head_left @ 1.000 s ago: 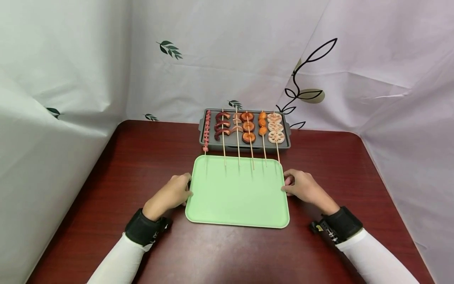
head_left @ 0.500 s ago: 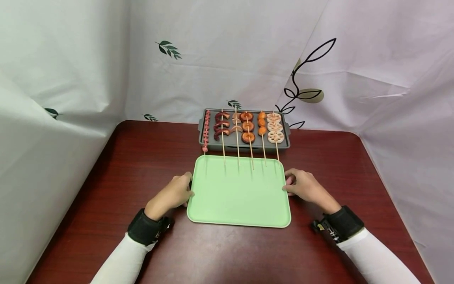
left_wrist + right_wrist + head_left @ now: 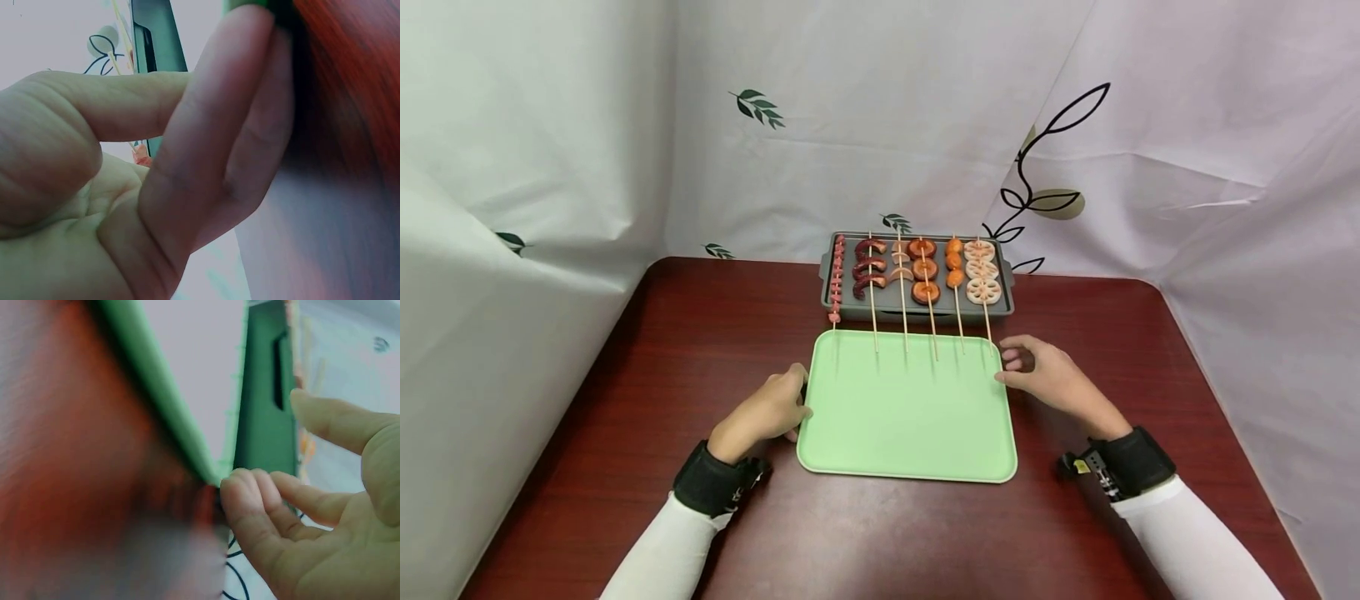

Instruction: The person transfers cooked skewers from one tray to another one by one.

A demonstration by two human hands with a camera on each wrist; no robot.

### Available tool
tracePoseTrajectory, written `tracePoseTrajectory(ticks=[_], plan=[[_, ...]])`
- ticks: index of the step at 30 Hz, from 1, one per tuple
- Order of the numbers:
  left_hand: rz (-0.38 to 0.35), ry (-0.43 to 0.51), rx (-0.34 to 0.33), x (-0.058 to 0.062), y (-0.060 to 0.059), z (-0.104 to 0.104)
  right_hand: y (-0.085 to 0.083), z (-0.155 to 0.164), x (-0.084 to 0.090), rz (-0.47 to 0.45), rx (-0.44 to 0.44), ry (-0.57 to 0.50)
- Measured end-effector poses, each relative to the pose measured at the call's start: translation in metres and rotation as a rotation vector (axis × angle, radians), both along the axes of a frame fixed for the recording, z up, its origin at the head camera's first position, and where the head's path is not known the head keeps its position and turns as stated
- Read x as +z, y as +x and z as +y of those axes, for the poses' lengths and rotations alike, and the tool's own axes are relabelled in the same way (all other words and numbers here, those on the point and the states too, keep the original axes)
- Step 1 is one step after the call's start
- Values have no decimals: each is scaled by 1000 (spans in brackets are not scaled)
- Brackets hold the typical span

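Observation:
A flat light-green tray [image 3: 910, 417] lies on the table between both hands. At its left edge my left hand [image 3: 775, 406] pinches the rim, thumb on top and fingers lower; in the left wrist view the fingertips [image 3: 250, 19] meet a bit of green edge. My right hand [image 3: 1048, 375] is by the tray's upper right corner. In the right wrist view its thumb [image 3: 331, 419] stands well apart from the fingers [image 3: 244, 500], whose tips are right at the tray's corner. Wooden skewer ends overlap the tray's far edge.
Behind the tray stands a grey grill pan [image 3: 887, 308] bearing several skewers: small pink pieces [image 3: 837, 279], octopus-like tentacles [image 3: 870, 265], mushrooms [image 3: 925, 268], orange balls [image 3: 954, 261] and lotus root slices [image 3: 982, 271]. A patterned white curtain [image 3: 865, 125] hangs behind the dark red table [image 3: 715, 325].
The tray has shifted slightly right, the left hand staying on its edge. My right hand has loosened from the right rim and moved up towards the far corner.

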State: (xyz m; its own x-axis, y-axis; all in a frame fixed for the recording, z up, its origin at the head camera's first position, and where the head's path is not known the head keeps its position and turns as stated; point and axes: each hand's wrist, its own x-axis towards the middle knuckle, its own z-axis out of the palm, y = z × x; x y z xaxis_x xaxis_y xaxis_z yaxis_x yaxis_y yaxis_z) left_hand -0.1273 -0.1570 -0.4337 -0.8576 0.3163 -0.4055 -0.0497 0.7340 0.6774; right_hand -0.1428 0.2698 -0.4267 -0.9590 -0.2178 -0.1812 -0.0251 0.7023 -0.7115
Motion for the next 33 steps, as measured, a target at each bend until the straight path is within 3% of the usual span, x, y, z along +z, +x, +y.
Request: tracePoseTrajectory(ticks=[4, 11, 19, 26, 33], plan=[[3, 10, -7, -1, -1, -1, -8, -1, 8, -93, -27, -175], [11, 26, -18, -3, -1, -1, -22, -4, 7, -249, -120, -354], [5, 41, -10, -3, -1, -3, -33, -7, 3, -306, -193, -549], [11, 44, -2, -3, -1, -5, -39, -9, 6, -322, -174, -620], [38, 46, 9, -3, 1, -5, -42, -12, 8, -338, -189, -607]])
